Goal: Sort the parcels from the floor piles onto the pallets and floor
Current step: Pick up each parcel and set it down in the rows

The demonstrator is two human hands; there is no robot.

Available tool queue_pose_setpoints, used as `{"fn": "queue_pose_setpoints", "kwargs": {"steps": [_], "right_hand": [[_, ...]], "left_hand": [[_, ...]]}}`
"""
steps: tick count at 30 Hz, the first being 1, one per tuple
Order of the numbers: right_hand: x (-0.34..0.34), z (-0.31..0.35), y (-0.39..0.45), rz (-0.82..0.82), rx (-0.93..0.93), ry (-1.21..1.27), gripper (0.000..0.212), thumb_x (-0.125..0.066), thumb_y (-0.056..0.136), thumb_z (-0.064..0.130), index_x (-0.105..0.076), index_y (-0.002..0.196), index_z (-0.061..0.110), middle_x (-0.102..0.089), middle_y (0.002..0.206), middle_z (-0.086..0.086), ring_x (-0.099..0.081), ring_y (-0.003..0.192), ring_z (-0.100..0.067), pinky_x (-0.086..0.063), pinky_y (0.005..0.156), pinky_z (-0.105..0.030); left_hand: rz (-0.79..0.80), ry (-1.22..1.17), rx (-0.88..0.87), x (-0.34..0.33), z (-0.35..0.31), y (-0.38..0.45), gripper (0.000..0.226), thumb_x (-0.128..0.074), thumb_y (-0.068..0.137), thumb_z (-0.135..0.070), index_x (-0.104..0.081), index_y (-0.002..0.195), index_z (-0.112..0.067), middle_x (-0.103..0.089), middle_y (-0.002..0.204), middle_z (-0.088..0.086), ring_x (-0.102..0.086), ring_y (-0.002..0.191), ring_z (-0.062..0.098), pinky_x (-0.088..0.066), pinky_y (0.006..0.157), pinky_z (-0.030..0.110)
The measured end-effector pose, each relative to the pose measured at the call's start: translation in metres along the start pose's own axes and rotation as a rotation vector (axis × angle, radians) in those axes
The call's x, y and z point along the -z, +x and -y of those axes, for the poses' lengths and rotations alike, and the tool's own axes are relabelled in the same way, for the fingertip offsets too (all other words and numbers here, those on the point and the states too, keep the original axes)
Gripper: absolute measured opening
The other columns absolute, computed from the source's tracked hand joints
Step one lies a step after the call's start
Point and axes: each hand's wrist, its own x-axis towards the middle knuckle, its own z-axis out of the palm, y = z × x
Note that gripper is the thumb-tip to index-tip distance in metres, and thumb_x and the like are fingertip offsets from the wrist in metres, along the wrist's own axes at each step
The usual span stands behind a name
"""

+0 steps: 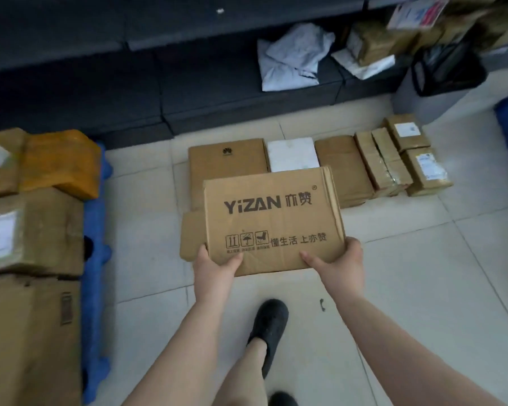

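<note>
Holding the YiZAN box (272, 221) out front w/ both hands, we've got it off the tiles, flat, printed face up. Left hand (214, 269) grips the near-left corner, thumb curled over the top; right hand (339, 263) grips the near-right corner the same way, fingers tucked under where we can't see 'em. Long axis runs left-right across us, so neither hand's nearer; it's an even two-hand carry.

Straight ahead and lower, the floor row (320, 165) sits on the tiled floor (423, 273): a brown carton (228, 159) partly hidden under our box, white parcel (292, 155) beside it, then smaller taped ones to the right.

Off to the left, stacked cartons on the blue pallet (94, 259). Looks like we're mid-placement, prob. dropping fwd near that row, tho that's our guess.
</note>
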Motion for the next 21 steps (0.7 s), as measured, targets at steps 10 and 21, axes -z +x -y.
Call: {"fn": "queue_pose_setpoints", "kwargs": {"steps": [10,21], "right_hand": [[0.007,0.191,-0.310,0.282,0.390,-0.024,0.085,-0.084,0.069,0.030,-0.036,0.134,0.005,-0.042,0.131,-0.009,-0.046,0.119,-0.025,-0.038,0.099,-0.033],[-0.143,0.198,-0.583,0.611,0.578,-0.003,0.078,-0.084,0.070,0.027,-0.039,0.130,0.004,-0.043,0.126,-0.011,-0.047,0.104,-0.021,-0.044,0.089,-0.035]], "left_hand": [[-0.339,-0.175,-0.120,0.340,-0.032,-0.229,0.048,-0.077,0.077,-0.025,-0.053,0.116,-0.012,-0.060,0.116,0.002,-0.058,0.106,0.019,-0.045,0.087,0.030],[-0.719,-0.279,-0.092,0.598,0.146,-0.330,0.056,-0.079,0.075,-0.022,-0.053,0.122,-0.008,-0.058,0.121,0.009,-0.057,0.110,0.025,-0.047,0.091,0.036]]}}
